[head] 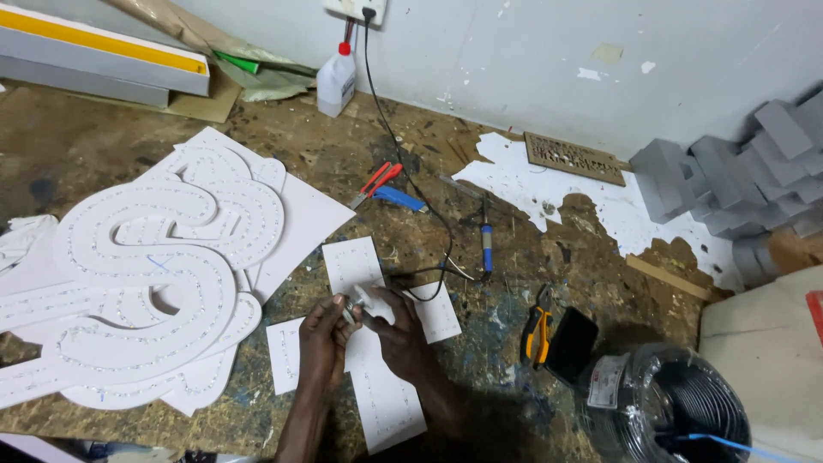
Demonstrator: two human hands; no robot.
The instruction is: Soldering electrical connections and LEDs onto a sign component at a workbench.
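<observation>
- White plastic piece point(375, 302), small and lumpy, sits pinched between both hands above a white cross-shaped panel point(377, 377) on the workbench point(103, 154).
- Left hand point(323, 340) has its fingers curled in, the tips closing on the left end of the piece.
- Right hand point(401, 336) is folded round the piece from the right; the thumb seems to press on top, though the grip is partly hidden.
- Panel lies flat under the wrists and carries rows of tiny dots.
- Big white curved letter boards point(146, 274), dotted the same way, are stacked to the left, well apart from the hands.
- Soldering iron point(486, 244) with a blue handle lies just beyond the panel, its black cord point(403, 163) running up to a wall socket point(356, 10).
- Red-handled pliers point(377, 182) rest farther back; yellow-handled cutters point(537, 326) lie to the right, beside a black cable coil point(677, 411).
- White bottle point(336, 81) with a red cap stands near the wall.
- Grey foam blocks point(737, 180) are heaped at the far right.
</observation>
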